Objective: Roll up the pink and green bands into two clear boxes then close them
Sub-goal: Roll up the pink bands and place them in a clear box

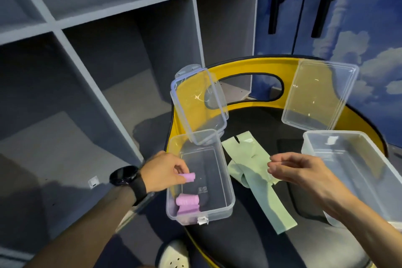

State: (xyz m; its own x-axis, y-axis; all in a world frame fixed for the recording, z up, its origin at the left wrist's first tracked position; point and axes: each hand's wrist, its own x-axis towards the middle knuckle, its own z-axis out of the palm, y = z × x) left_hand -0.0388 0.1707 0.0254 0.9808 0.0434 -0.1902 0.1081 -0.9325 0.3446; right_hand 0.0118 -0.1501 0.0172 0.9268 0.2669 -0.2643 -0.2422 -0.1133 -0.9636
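Left hand (162, 173) pinches a rolled pink band (187, 176) between thumb and fingers, over the left wall of the left clear box (226, 178); roll's long axis runs 9-to-3. Two more pink rolls (187, 202) sit in that box's 7 o'clock corner, same axis. Lid (199, 102) hinged up at 12. Embossed mark on the box floor, unreadable. Green bands (261, 177) lie flat and unrolled between the boxes, long axis 11-to-5. Right hand (304, 172) hovers over them, fingers loosely curled, holding nothing. Right clear box (348, 172) at 3, lid up.
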